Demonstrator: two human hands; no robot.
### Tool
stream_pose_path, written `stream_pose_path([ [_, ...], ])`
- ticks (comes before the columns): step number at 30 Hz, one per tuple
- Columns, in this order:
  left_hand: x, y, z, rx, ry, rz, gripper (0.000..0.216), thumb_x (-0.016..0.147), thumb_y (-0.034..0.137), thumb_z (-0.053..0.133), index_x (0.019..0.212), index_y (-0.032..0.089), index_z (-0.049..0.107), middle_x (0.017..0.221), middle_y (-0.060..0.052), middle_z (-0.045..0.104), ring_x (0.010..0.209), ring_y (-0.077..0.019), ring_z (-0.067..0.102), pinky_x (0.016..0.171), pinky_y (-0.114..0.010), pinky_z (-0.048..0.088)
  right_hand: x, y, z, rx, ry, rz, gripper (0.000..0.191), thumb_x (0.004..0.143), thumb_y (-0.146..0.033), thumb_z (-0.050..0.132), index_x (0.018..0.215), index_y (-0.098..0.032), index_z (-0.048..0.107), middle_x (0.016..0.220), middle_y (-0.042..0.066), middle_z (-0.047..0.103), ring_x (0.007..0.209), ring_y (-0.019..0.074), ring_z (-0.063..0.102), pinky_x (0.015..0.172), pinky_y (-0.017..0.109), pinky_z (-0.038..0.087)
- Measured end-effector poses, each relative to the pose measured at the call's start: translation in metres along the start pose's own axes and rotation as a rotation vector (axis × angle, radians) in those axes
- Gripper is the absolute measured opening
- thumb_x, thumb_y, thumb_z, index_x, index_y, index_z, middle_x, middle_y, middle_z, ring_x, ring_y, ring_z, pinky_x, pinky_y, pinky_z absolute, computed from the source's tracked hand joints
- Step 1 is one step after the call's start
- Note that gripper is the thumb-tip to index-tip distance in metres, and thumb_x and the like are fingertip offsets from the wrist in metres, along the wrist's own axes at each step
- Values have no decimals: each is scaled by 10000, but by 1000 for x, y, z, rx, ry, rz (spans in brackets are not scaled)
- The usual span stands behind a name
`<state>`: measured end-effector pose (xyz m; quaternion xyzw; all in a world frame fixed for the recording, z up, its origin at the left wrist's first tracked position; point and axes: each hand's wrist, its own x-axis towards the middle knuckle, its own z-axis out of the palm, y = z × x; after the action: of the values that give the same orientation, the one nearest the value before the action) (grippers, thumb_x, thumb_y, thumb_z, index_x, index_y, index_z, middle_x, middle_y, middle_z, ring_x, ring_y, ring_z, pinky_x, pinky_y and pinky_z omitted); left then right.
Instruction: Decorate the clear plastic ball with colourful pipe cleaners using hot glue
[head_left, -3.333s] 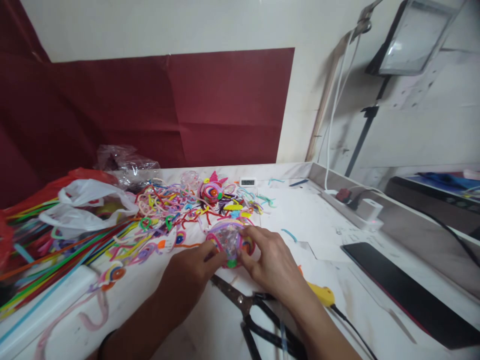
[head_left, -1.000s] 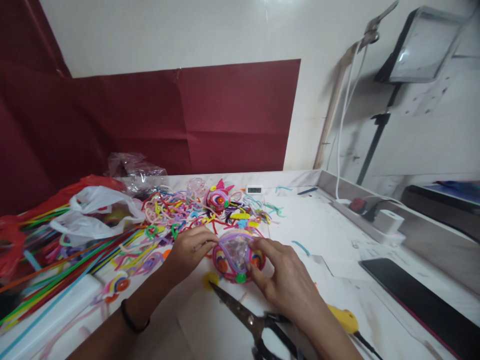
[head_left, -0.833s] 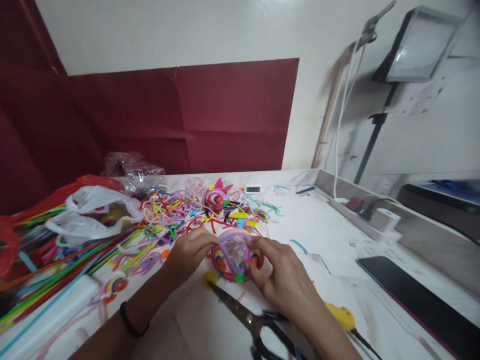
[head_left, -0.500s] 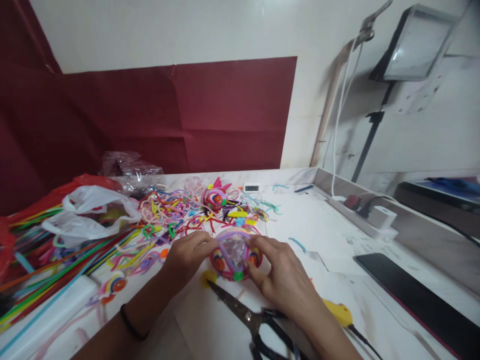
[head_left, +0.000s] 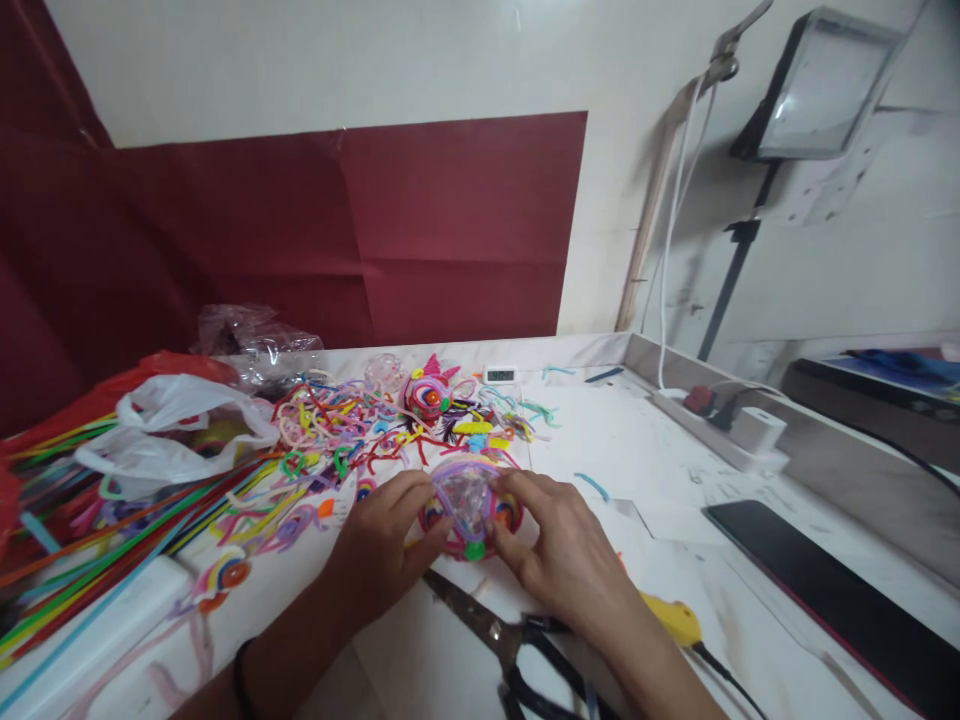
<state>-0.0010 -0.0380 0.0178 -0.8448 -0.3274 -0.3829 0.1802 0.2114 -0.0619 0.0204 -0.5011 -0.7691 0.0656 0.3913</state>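
Between my two hands is a round, clear plastic ball [head_left: 471, 500] trimmed with pipe cleaners in pink and purple, with a green spot at its front and orange, ringed eye-like patches at its sides. My left hand [head_left: 390, 530] grips its left side, thumb across the front. On the right side, my right hand [head_left: 551, 535] pinches it between thumb and fingers. Black-handled scissors [head_left: 495, 635] lie just below, blades pointing up-left towards my left hand. Past the ball sits a similar decorated piece [head_left: 429, 395] with pink points on top.
Pipe-cleaner scraps [head_left: 322, 415] cover the back left, beside a white plastic bag [head_left: 172, 435] and long coloured pipe cleaners [head_left: 142, 550]. A yellow-handled corded tool [head_left: 675, 620], a black phone-like slab [head_left: 825, 590] and a power strip [head_left: 720, 435] lie right. A small digital clock [head_left: 500, 375] stands behind.
My left thumb has come round onto the front of the ball, and the left hand has turned and lowered, covering the yellow spot near the scissor tip. The right hand stays in place.
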Motion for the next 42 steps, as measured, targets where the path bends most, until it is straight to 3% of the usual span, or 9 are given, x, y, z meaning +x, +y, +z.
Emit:
stream_pose_path([
  [6,2,5,6,27,6,-80,226,943,359,527,912,155,620,889,-109,717,830,-243,720,709,-336,607,0,-1,-1,-3,-4,4,183,809,-162,625,983,-207,656,1073,85,726,994,291,663,882,451,472],
  [20,4,6,5,74,-20,-59,387,957,517,466,950,152,595,946,-127,732,880,-258,726,747,-354,601,0,-2,-2,-1,-14,18,155,815,-165,620,962,-205,651,1025,77,723,958,279,659,859,431,467],
  [26,9,7,2,68,-130,-146,321,868,473,617,975,171,594,850,-65,724,758,-246,714,658,-344,586,-1,-1,-2,-1,-4,17,185,809,-158,628,986,-209,648,1032,73,726,962,276,663,857,422,472],
  [30,12,6,2,76,-127,-158,430,849,458,631,1153,158,582,1000,-101,739,878,-263,724,729,-346,591,-1,0,-1,-14,5,10,207,812,-169,633,1014,-210,652,1039,73,728,958,270,669,849,405,479],
  [36,13,5,2,79,-179,-108,434,798,378,691,1168,163,619,973,-93,721,866,-260,702,739,-352,594,-1,1,-1,-35,22,-1,177,819,-184,629,989,-217,664,1041,67,734,947,253,677,815,368,489],
  [42,7,5,8,-67,-169,-210,415,771,256,683,1174,169,626,1000,-84,682,929,-256,660,836,-384,576,-2,3,0,-20,31,-14,201,820,-187,607,1012,-216,659,1052,69,739,951,252,683,834,388,498],
])
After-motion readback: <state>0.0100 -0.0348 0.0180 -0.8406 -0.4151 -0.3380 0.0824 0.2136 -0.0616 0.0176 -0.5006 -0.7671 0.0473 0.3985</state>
